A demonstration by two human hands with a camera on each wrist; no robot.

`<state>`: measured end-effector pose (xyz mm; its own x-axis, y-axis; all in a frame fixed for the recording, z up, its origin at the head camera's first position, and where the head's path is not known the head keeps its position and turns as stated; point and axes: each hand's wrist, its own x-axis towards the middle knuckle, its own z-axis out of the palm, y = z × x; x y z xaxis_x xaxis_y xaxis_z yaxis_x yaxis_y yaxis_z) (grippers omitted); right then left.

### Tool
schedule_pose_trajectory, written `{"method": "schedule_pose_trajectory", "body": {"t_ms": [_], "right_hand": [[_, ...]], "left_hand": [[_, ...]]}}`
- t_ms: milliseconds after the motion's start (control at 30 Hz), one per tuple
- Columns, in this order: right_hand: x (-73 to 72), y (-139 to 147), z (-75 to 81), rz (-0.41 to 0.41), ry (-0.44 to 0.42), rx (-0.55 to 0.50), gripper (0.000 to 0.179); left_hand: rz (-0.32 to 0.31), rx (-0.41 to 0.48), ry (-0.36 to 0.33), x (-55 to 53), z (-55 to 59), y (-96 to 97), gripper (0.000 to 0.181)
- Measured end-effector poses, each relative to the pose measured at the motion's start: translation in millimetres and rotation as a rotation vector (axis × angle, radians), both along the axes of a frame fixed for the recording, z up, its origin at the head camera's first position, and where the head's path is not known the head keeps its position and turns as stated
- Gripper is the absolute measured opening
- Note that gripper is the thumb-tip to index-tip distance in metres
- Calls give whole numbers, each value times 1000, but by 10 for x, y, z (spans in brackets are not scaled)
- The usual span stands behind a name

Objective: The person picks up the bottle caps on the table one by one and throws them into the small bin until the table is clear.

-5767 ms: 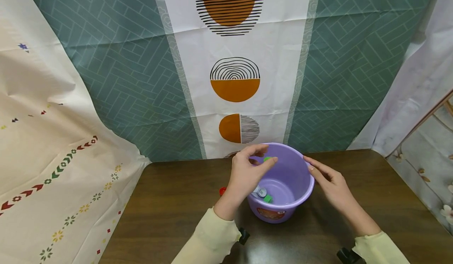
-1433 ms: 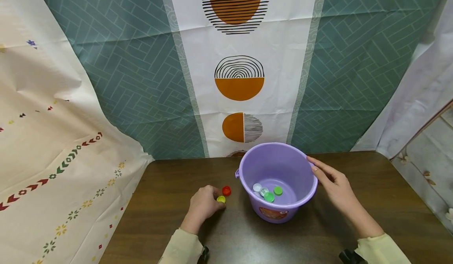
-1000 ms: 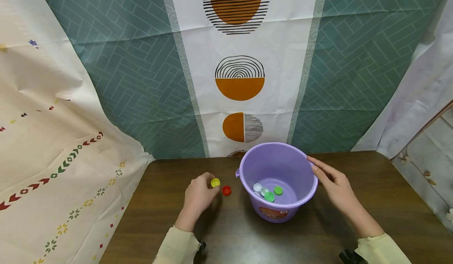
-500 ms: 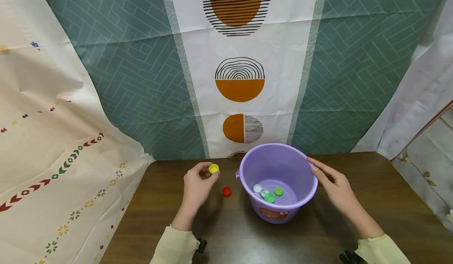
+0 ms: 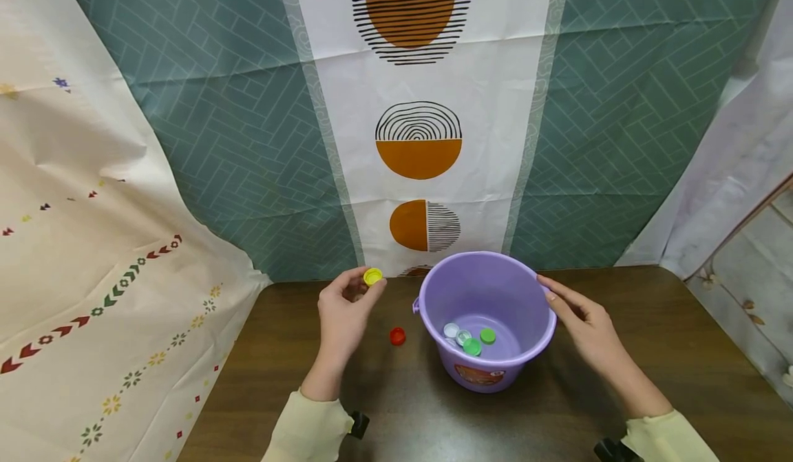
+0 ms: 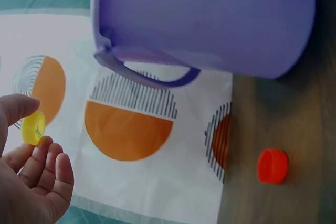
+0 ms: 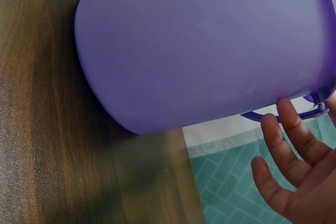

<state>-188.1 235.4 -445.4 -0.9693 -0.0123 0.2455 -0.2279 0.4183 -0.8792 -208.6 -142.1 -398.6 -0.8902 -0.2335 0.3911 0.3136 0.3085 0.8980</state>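
Note:
My left hand (image 5: 341, 317) pinches a yellow bottle cap (image 5: 373, 277) between thumb and fingers, raised above the table left of a purple bucket (image 5: 478, 372). In the left wrist view the yellow cap (image 6: 33, 128) is held on edge at the fingertips. My right hand (image 5: 585, 324) holds the bucket's right rim by thumb and fingers; in the right wrist view its fingers (image 7: 287, 109) touch the outer wall by the handle. Inside the bucket lie green caps (image 5: 472, 347) and whitish clear caps (image 5: 451, 330). A red bottle cap (image 5: 397, 336) lies on the table.
The dark wooden table (image 5: 272, 359) ends at a hung cloth (image 5: 223, 138) with a teal and white pattern. A cream embroidered cloth (image 5: 124, 297) hangs at the left. The bucket's handle (image 6: 157, 81) hangs along its side.
My left hand placed a green cap in the bucket, then picked up the yellow cap from beside the red one and lifted it up and away. My right hand stays at the rim.

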Motion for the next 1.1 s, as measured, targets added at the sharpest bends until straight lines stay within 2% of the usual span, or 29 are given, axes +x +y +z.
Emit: {"method": "schedule_pose_trajectory", "body": {"t_ms": [300, 833, 1100], "right_hand": [[10, 12, 20, -7, -1, 13, 38], [-2, 28, 7, 1, -8, 16, 38], [0, 23, 12, 12, -9, 5, 38]], "left_hand": [[-55, 24, 18, 3, 147, 172, 34], [-137, 5, 21, -7, 295, 553, 30], [-236, -6, 48, -18, 321, 806, 28]]}}
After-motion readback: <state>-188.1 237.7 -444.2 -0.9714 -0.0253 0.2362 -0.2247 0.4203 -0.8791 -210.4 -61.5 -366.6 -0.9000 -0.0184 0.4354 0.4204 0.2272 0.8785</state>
